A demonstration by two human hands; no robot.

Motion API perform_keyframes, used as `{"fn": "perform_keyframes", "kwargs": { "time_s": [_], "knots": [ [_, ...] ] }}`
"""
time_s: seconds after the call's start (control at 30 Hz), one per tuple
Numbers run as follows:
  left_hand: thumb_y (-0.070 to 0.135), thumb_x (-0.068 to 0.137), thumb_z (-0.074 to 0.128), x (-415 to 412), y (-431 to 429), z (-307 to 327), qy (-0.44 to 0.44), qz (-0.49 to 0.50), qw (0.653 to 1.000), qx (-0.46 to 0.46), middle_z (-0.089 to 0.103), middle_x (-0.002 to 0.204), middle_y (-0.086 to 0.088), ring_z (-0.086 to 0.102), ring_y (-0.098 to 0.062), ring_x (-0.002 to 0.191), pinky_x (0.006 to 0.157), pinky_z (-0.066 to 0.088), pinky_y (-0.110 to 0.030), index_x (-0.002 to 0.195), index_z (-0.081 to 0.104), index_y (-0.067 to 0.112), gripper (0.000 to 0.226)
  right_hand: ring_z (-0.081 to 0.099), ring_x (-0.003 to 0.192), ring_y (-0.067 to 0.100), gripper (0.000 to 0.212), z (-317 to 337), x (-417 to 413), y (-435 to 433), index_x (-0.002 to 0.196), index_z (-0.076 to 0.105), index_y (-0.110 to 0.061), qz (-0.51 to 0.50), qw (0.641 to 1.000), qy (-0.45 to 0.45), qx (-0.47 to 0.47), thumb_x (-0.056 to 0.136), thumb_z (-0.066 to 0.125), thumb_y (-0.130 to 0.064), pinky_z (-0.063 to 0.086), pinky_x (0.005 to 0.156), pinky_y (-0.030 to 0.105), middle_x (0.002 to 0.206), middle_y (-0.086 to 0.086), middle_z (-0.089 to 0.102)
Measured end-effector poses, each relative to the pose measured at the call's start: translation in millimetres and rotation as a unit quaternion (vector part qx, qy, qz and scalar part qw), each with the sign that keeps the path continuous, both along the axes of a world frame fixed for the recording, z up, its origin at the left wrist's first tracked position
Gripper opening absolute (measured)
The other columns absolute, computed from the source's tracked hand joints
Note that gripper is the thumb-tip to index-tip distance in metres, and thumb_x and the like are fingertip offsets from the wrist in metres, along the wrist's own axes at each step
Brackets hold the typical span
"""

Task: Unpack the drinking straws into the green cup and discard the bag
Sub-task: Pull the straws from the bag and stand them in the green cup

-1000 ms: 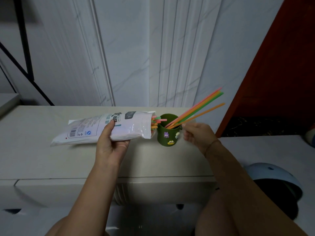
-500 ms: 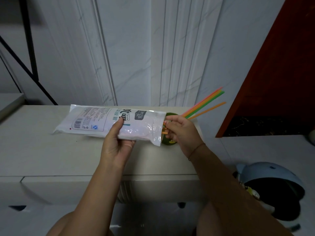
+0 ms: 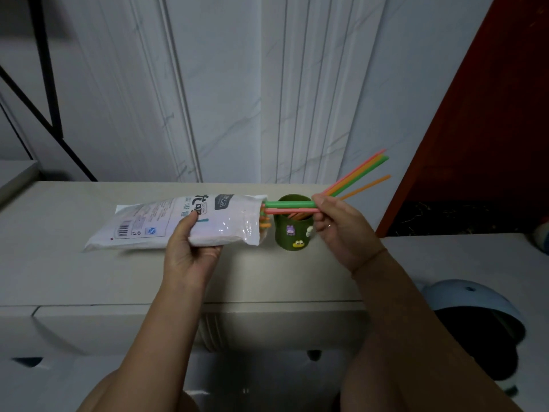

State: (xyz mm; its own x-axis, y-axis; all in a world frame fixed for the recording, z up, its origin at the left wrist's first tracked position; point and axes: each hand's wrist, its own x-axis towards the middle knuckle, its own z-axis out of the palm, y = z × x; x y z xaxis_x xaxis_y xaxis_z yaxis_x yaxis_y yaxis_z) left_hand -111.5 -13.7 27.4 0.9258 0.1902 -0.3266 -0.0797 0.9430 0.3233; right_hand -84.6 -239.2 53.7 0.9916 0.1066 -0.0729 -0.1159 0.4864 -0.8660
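Head view. A glossy, translucent white plastic bag (image 3: 184, 223) lies lengthwise over a matte off-white countertop (image 3: 89, 278), its open mouth facing the cup. The bag carries a barcode, a small blue round mark and dark printed characters near the opening; the print is too blurred to read. The left hand (image 3: 190, 248) grips the bag's middle, thumb on top and fingers curled beneath, clamped on the film.

Just beside the bag mouth stands a dark green cylindrical cup (image 3: 292, 223), smooth-walled, bearing three small raised cartoon decorations: one purple, one white, one yellow. Four long thin plastic straws (image 3: 361, 176) already stand in the cup, leaning to the right: one pink, two orange, one green. Further straw ends, orange and green, show inside the bag opening; their number cannot be told.

The right hand (image 3: 338, 227) pinches two straws, one green and one pink (image 3: 289, 205), fingertips closed on their right ends. Both run horizontally across the cup's rim, their left ends still inside the bag.

At lower right sits a rounded pale blue bin lid (image 3: 475, 298) over a dark opening. Behind is white marble-veined wall panelling (image 3: 222, 84) with vertical grooves.
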Motion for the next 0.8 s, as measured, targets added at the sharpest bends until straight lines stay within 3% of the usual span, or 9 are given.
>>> {"fn": "perform_keyframes", "kwargs": {
  "time_s": [0.1,0.23,0.4,0.47,0.57,0.8],
  "knots": [
    [0.003,0.086,0.058,-1,-10,-2,0.005,-0.016,1.0,0.004,0.068,0.12,-0.01,0.065,-0.027,0.11,0.082,0.053,-0.054,0.126,0.056,0.014,0.042,0.049,0.048,0.002,0.012,-7,-4,18,0.096,0.058,-0.003,0.016,0.997,0.033,0.069,0.094,0.047,-0.004,0.039,0.043,0.011,0.071,0.003,0.046],
    [0.003,0.087,0.057,-4,-20,-4,0.012,-0.034,0.999,0.02,0.072,0.109,-0.009,0.067,-0.025,0.104,0.082,0.053,-0.054,0.114,0.061,0.014,0.029,0.049,0.051,0.002,0.017,-17,-8,38,0.105,0.058,0.001,0.013,0.995,0.04,0.094,0.093,0.047,0.0,0.042,0.048,0.011,0.075,0.004,0.052],
    [0.002,0.087,0.057,-1,-7,-3,0.01,-0.003,1.0,0.015,0.067,0.121,-0.011,0.064,-0.028,0.112,0.096,0.048,-0.053,0.112,0.059,0.014,0.027,0.051,0.049,0.004,0.009,-7,-5,28,0.091,0.06,0.004,-0.056,0.997,-0.009,0.045,0.09,0.051,0.001,0.045,0.05,0.012,0.068,0.007,0.05],
    [0.002,0.087,0.057,1,3,-3,0.01,0.013,1.0,0.014,0.066,0.123,-0.011,0.063,-0.028,0.113,0.098,0.046,-0.052,0.12,0.057,0.014,0.035,0.051,0.047,0.004,0.01,0,-2,15,0.089,0.059,0.005,-0.082,0.996,-0.022,0.032,0.091,0.05,0.001,0.045,0.05,0.012,0.065,0.007,0.049],
    [0.004,0.086,0.058,4,16,-3,0.013,0.028,0.999,0.018,0.067,0.122,-0.009,0.064,-0.027,0.111,0.091,0.051,-0.052,0.131,0.053,0.015,0.047,0.052,0.05,0.005,0.009,7,3,-5,0.088,0.06,0.003,-0.11,0.993,-0.03,0.0,0.091,0.053,-0.002,0.047,0.052,0.014,0.065,0.006,0.051],
    [0.005,0.086,0.06,4,22,0,0.025,0.039,0.999,0.019,0.07,0.117,-0.008,0.067,-0.026,0.105,0.081,0.056,-0.048,0.13,0.056,0.014,0.045,0.057,0.05,0.004,0.009,18,5,-41,0.085,0.064,-0.003,-0.157,0.986,-0.034,-0.054,0.089,0.058,-0.007,0.05,0.054,0.013,0.053,-0.005,0.062]
  ]
}}
